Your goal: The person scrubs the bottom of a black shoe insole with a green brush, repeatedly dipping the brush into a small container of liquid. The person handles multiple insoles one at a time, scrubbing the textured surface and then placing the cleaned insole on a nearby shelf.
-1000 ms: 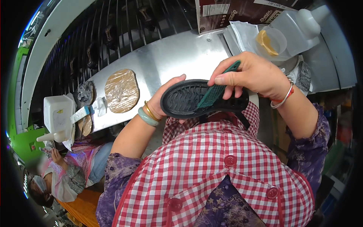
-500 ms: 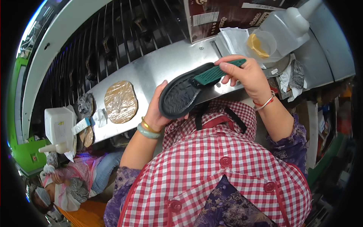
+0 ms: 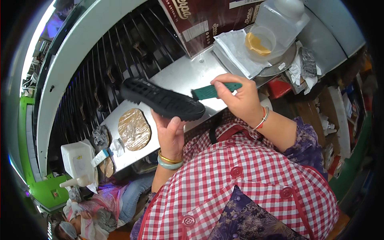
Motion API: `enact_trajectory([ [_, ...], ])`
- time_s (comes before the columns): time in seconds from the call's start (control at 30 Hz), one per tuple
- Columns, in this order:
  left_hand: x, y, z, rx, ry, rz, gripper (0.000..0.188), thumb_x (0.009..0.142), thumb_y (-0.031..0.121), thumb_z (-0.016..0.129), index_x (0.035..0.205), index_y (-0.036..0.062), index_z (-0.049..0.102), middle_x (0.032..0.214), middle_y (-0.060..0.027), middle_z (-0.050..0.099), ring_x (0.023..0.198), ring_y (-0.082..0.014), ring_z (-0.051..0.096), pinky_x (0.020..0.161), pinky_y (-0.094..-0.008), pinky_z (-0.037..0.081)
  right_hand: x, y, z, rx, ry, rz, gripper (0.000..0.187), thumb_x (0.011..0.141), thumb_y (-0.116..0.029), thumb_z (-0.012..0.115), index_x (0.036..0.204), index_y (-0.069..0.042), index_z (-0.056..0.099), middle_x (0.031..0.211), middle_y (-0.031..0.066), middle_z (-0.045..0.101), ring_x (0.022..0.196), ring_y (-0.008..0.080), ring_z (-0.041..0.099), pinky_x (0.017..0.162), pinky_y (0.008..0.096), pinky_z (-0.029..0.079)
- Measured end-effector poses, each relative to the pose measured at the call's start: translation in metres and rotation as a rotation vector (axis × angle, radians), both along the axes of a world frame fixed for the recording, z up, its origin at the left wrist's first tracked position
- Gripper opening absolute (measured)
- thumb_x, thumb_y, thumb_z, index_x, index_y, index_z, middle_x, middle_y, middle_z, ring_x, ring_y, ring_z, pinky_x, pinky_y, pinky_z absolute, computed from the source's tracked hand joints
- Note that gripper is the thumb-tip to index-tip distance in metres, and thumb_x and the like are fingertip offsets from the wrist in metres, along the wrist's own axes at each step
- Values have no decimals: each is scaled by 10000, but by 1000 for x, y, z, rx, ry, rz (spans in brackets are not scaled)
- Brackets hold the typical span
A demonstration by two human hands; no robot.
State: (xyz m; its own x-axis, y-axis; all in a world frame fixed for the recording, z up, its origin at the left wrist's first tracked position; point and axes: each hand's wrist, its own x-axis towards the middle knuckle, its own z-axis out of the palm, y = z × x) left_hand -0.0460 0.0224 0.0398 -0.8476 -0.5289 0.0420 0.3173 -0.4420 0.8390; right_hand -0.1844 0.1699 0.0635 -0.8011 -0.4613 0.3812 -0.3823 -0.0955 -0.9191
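Note:
My left hand [image 3: 171, 134] is closed on a black shoe sole [image 3: 160, 100], gripping it from below near its right end. The sole is tilted over the metal ledge, its long side and treaded edge showing, its other end pointing up to the left. Between the fingers and thumb of my right hand [image 3: 245, 102] is a green-handled brush [image 3: 210, 92]. The dark bristles of the brush are at the sole's upper edge, close to its right end; whether they touch it I cannot tell.
A round, plastic-wrapped brown pad [image 3: 134, 129] lies on the metal ledge [image 3: 176, 74]. Beyond are dark conveyor rods [image 3: 120, 52]. A maroon box [image 3: 204, 24], a cup [image 3: 262, 42] and a translucent bottle [image 3: 282, 24] stand at back right. Another person [image 3: 100, 212] sits lower left beside a white container [image 3: 76, 160].
The sole has turned from its inner face toward me to a tilted side view, its far end swung left. The brush has moved off its hollow to the right end. My view has shifted.

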Motion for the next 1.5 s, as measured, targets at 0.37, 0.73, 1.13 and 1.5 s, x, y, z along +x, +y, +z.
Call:
enact_trajectory([
  [0.37,-6,9,-2,-525,95,125,950,671,-110,676,1437,80,148,1432,-144,283,1238,-234,417,963,-340,431,-3,9,4,-135,-338,-52,133,823,-113,592,834,5,653,587,35,597,512,59,537,495,227,431],
  [0.73,-11,-8,-36,-1098,-62,152,516,745,-47,706,1200,-53,464,1152,-136,553,985,-199,551,901,-336,443,-15,17,-1,-20,-414,23,169,761,-144,569,716,18,589,551,63,580,468,140,609,463,265,477],
  [1.13,-2,-15,-49,717,-300,-313,688,857,606,393,1271,63,473,1044,-219,592,700,-264,562,542,-334,442,-50,30,33,-189,-543,136,250,856,-213,645,1012,-18,629,802,69,658,641,105,638,520,201,473],
  [1.5,21,-15,-55,1106,54,-412,591,897,494,390,1226,13,487,1074,-265,584,843,-407,617,607,-449,546,-5,-42,14,74,-484,653,166,834,-62,650,979,15,670,896,68,666,831,111,614,711,231,496],
])
